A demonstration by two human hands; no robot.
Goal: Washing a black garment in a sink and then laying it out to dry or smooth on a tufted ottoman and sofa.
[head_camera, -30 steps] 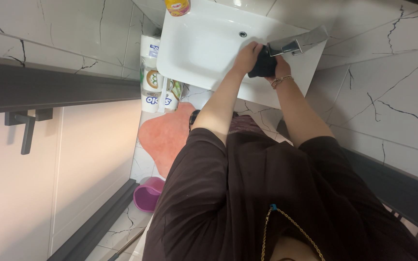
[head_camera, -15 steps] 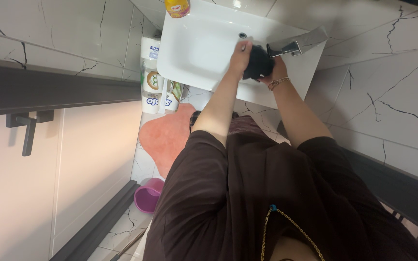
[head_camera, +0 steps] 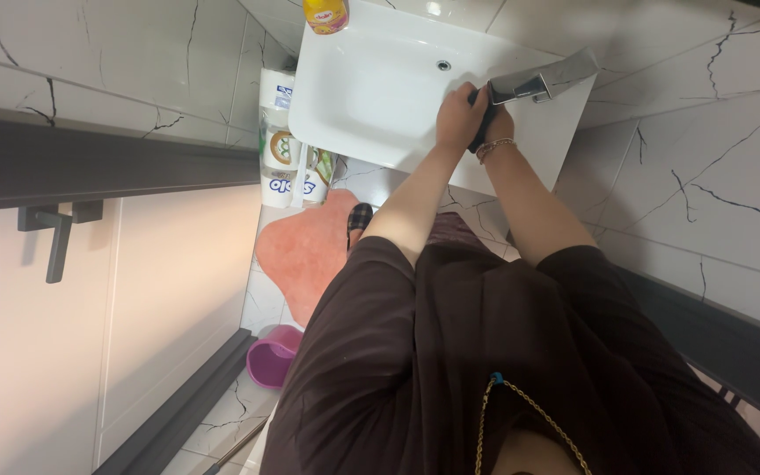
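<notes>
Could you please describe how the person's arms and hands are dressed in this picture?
Both forearms are bare below loose dark brown sleeves that end near the elbows. The right wrist wears a thin gold-coloured bracelet. The left hand and right hand wear no gloves.

Both bare forearms are stretched forward from short dark brown sleeves and brought together at the wrists. The left hand (head_camera: 459, 116) is curled, its fingers closed over something dark (mostly hidden between the palms). The right hand (head_camera: 496, 123) is pressed against it from the other side, a thin gold bracelet worn at its wrist.
</notes>
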